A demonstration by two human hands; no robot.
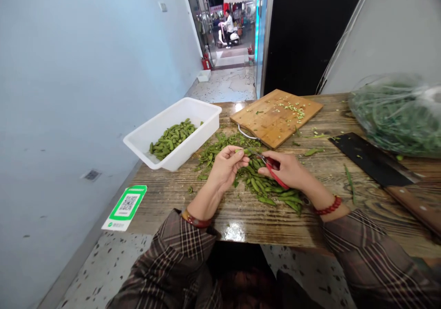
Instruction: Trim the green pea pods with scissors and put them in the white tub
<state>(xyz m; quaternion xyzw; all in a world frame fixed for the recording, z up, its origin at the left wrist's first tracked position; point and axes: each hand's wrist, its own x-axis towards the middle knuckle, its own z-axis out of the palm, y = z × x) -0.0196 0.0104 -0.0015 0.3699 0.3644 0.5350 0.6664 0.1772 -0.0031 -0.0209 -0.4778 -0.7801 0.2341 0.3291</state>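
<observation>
My left hand (pixel 228 164) pinches a green bean pod (pixel 240 151), mostly hidden by the fingers, above the middle of the table. In my right hand (pixel 287 166) is a pair of scissors with red handles (pixel 276 176), its blades pointing left at the pod. Beneath both hands lies a heap of green pods (pixel 260 185), edamame by their look. Small green trimmings (pixel 220 146) are strewn behind and to the left of the heap. To the left, a white plastic tub (pixel 179 160) holds several more pods (pixel 174 137).
A wooden cutting board (pixel 268 118) with chopped green bits lies at the back. On the right are a cleaver (pixel 374 160) and a clear bag of greens (pixel 399 125). A QR code card (pixel 127 208) lies at the left table edge. Beyond the doorway, a person rides a white scooter (pixel 229 36).
</observation>
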